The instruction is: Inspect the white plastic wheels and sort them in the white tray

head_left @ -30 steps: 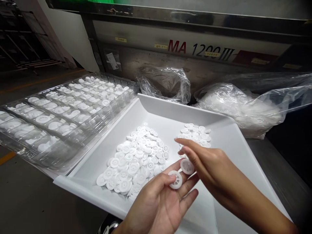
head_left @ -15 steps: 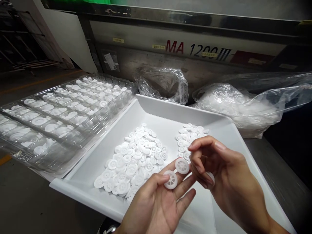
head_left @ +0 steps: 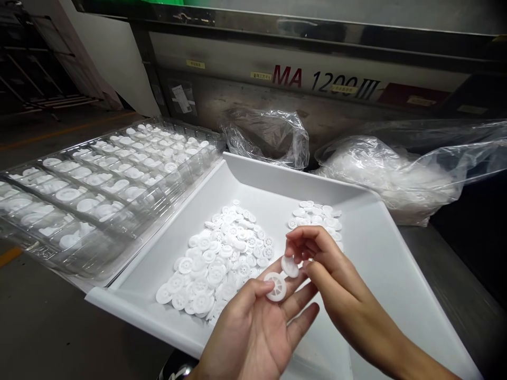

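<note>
Left hand pinches a white spoked plastic wheel flat-faced upward, right hand nipping a second white plastic disc touching its far-right edge.

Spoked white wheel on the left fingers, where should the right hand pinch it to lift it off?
Probably by the rim. The spoked wheel lies flat on the left hand, whose thumb covers its near-left edge. The far-right rim is bare, beside the smaller disc at the right hand. Come from above right, pinching across the exposed rim.
</note>
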Available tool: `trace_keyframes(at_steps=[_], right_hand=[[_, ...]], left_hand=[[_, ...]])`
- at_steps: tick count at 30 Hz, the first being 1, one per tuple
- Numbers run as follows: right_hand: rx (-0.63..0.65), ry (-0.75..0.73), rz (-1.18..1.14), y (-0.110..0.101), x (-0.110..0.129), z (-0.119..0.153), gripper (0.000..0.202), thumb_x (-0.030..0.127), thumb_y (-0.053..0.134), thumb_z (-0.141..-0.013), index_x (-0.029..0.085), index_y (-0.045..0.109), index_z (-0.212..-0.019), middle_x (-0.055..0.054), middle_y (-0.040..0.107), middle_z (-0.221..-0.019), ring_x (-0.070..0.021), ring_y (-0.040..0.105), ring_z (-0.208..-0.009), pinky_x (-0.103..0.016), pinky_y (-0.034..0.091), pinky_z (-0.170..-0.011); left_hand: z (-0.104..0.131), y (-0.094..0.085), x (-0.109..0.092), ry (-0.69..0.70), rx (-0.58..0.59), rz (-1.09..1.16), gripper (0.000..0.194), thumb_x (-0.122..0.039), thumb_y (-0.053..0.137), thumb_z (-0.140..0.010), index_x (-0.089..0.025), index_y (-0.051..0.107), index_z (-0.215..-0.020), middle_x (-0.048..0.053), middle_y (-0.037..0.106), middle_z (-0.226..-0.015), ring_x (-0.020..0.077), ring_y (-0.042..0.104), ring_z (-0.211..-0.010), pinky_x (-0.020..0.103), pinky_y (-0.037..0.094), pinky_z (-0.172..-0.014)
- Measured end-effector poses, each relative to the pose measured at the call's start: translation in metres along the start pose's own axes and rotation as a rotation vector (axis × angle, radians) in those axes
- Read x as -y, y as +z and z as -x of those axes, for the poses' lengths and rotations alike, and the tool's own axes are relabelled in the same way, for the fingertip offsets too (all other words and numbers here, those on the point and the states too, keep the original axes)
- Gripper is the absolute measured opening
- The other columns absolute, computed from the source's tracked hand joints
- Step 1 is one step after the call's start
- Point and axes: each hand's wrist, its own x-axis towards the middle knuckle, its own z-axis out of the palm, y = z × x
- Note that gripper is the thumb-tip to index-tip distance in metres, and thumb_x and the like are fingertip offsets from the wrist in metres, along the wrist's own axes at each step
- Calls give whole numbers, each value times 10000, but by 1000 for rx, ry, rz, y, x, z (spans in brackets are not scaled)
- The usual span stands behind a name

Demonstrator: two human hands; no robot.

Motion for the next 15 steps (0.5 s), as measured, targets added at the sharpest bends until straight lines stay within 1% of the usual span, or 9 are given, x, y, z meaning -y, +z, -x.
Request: trace_keyframes(at_steps=[2, 5, 7, 9, 11, 13, 15], right_hand=[[47, -17, 32, -7, 2, 1, 326, 169, 395, -934, 393, 470, -1159, 65, 534, -1123, -126, 498, -1091, -233, 439, -886], [148, -33, 97, -15, 5, 3, 361, 248, 455, -955, 415, 397, -1269, 40, 497, -1208, -149, 483, -1142, -261, 463, -921], [181, -67, 161, -17, 6, 6, 445, 248, 481, -958, 436, 336, -1334, 38, 455, -1277, -145, 463, -1191, -248, 455, -963], [187, -121, 228, -16, 7, 8, 506, 212, 491, -948, 453, 315, -1356, 54, 416, -1326, -128, 439, -1222, -219, 425, -1004], [213, -154, 296, -16, 8, 10, 560, 196, 514, -925, 463, 297, -1367, 68, 395, -1343, -115, 443, -1208, -191, 427, -993], [254, -122, 349, -20, 11, 10, 601, 223, 560, -904, 468, 273, -1372, 71, 396, -1331, -113, 475, -1156, -183, 457, -948], [298, -87, 410, -26, 14, 9, 608, 269, 596, -898, 470, 263, -1366, 71, 400, -1321, -119, 486, -1132, -190, 479, -907]], left_hand=[[0, -1, 0, 11, -5, -14, 515, -250, 500, -847, -190, 480, -1357, 117, 600, -1252, 286, 525, -1240, 476, 316, -1128], [1, -2, 0, 17, -8, -19, 516, -259, 499, -846, -187, 477, -1357, 115, 603, -1229, 280, 544, -1201, 460, 346, -1102], [2, -2, 0, 18, -9, -6, 515, -247, 490, -853, -186, 469, -1363, 110, 609, -1213, 268, 562, -1167, 439, 361, -1085], [3, -1, 0, 20, -2, 30, 512, -219, 468, -866, -188, 453, -1376, 102, 615, -1203, 240, 585, -1117, 399, 374, -1061], [3, -1, 0, 23, 24, 94, 509, -177, 429, -885, -182, 426, -1394, 97, 624, -1177, 192, 607, -1045, 336, 391, -1015], [4, 0, 0, 23, 55, 144, 514, -147, 391, -902, -163, 386, -1416, 98, 635, -1123, 160, 619, -991, 290, 405, -952], [4, 0, -1, 26, 54, 156, 531, -139, 377, -911, -154, 334, -1440, 98, 640, -1085, 172, 622, -1027, 284, 408, -920]])
